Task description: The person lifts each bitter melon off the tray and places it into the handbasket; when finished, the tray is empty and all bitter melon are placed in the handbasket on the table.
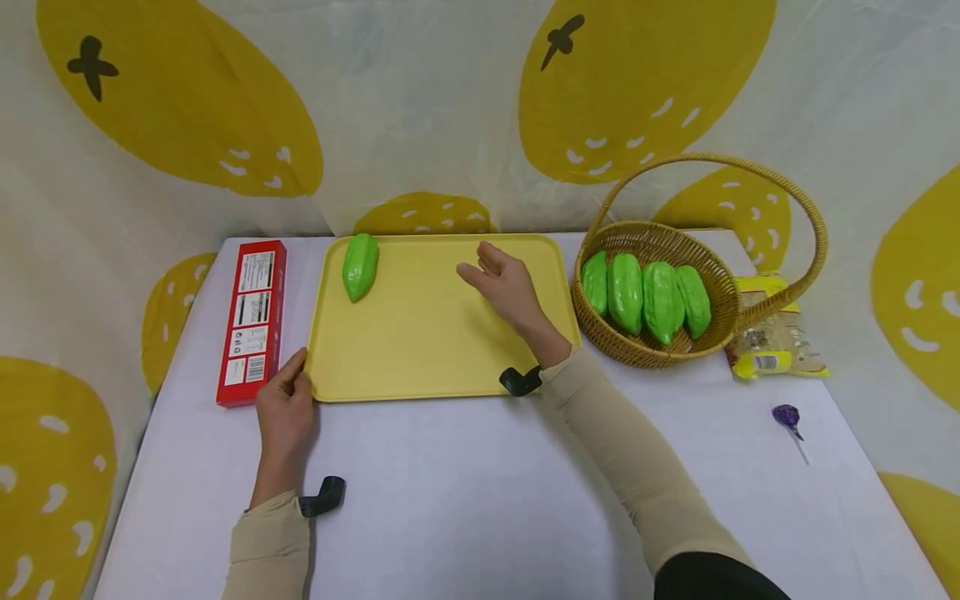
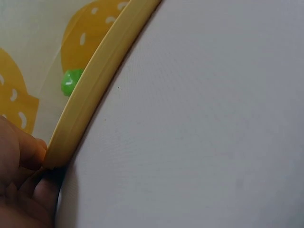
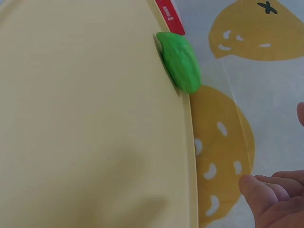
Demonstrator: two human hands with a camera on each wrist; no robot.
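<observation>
A yellow tray [image 1: 442, 333] lies on the white-covered table, with one green star fruit [image 1: 361, 267] at its back left corner. My left hand [image 1: 287, 410] pinches the tray's front left corner. In the left wrist view, the thumb presses the rim [image 2: 90, 90] while other fingers reach beneath it. Above the right part of the tray hovers my right hand [image 1: 512, 292], fingers extended and holding nothing. Right of the tray, a wicker basket [image 1: 637, 354] with a tall handle contains several more green star fruits [image 1: 663, 302].
Left of the tray lies a red box [image 1: 253, 321] with white label panels. A clear and yellow packet [image 1: 776, 333] sits behind the basket's right side. Nearer the table's right edge is a purple-wrapped lollipop [image 1: 787, 417]. A fruit-print curtain [image 1: 420, 100] hangs behind the table.
</observation>
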